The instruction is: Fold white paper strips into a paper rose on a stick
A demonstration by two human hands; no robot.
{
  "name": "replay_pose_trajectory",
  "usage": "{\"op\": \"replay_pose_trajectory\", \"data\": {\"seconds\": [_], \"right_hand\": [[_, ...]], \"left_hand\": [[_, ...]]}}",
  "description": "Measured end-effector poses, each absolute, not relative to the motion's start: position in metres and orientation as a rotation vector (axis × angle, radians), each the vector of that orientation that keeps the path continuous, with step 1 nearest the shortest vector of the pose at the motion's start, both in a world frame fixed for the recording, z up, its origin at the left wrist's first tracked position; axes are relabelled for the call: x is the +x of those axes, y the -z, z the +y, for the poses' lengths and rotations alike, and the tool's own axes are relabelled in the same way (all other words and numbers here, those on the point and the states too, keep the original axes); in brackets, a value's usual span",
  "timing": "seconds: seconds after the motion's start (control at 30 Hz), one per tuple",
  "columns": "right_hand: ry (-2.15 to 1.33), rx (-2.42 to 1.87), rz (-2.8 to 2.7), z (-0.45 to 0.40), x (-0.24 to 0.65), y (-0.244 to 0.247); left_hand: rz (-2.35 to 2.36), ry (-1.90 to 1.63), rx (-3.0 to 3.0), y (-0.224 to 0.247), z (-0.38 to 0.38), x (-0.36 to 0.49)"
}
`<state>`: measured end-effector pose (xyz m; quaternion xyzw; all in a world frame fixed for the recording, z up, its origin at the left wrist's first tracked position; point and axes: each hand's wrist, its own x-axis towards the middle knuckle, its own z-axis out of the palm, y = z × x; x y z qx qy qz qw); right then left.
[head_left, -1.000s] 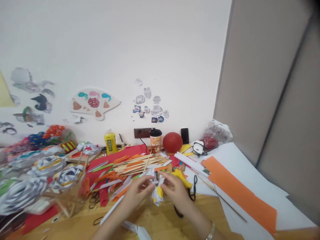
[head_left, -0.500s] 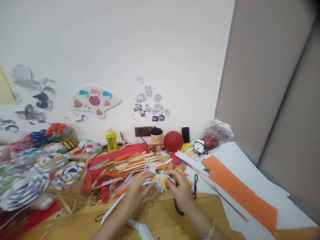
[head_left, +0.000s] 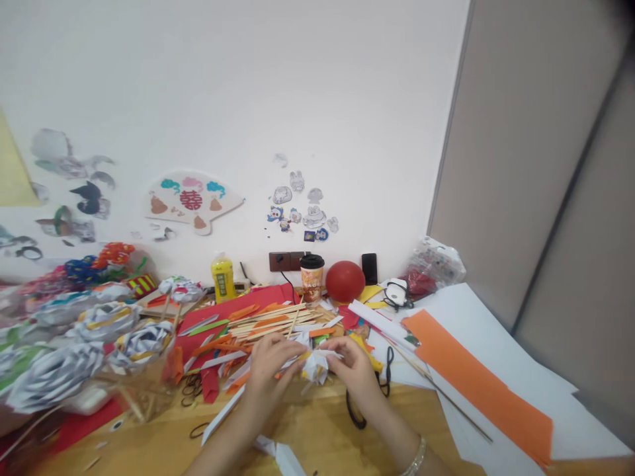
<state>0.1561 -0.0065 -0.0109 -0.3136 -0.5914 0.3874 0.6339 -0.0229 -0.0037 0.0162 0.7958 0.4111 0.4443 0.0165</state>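
A small folded paper piece, white with some yellow (head_left: pixel 316 367), is held between both hands above the wooden table (head_left: pixel 317 423). My left hand (head_left: pixel 272 370) pinches its left side with thumb and fingers. On the right side, my right hand (head_left: pixel 352 371) grips a white flap of the same piece. Behind the hands lie thin wooden sticks (head_left: pixel 272 322) and loose strips of orange, white and green paper. A white paper strip (head_left: pixel 223 416) passes under my left forearm.
Paper flowers (head_left: pixel 59 377) crowd the left. Along the wall stand a yellow bottle (head_left: pixel 223 277), a lidded cup (head_left: pixel 312 277), a red balloon (head_left: pixel 345 281) and a phone (head_left: pixel 369 269). Orange paper (head_left: pixel 486 387) lies on white sheets at right. A black cord (head_left: pixel 354 411) lies near my right wrist.
The paper piece has turned between my fingers, showing more white and less yellow. My left hand has shifted slightly, and the whole view has moved a little.
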Motion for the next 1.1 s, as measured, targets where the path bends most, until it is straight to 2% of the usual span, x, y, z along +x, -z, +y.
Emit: {"op": "replay_pose_trajectory", "data": {"seconds": [0.2, 0.33, 0.6, 0.93, 1.1], "right_hand": [[-0.377, -0.839, -1.69, -0.013, 0.162, 0.005], [-0.303, -0.892, -1.873, -0.016, 0.156, 0.007], [-0.527, -1.024, -1.783, -0.015, 0.155, 0.008], [-1.362, -1.006, -1.605, -0.009, 0.158, 0.016], [-1.428, -1.043, -1.565, -0.006, 0.156, 0.02]], "left_hand": [[1.277, -1.266, 2.437, -0.015, -0.002, -0.018], [1.281, -1.276, 2.336, -0.014, -0.005, -0.013], [1.312, -1.227, 2.104, -0.014, -0.006, -0.01], [1.09, -0.74, 1.887, 0.0, 0.005, -0.013], [1.104, -0.7, 1.904, 0.011, 0.008, -0.012]]}}
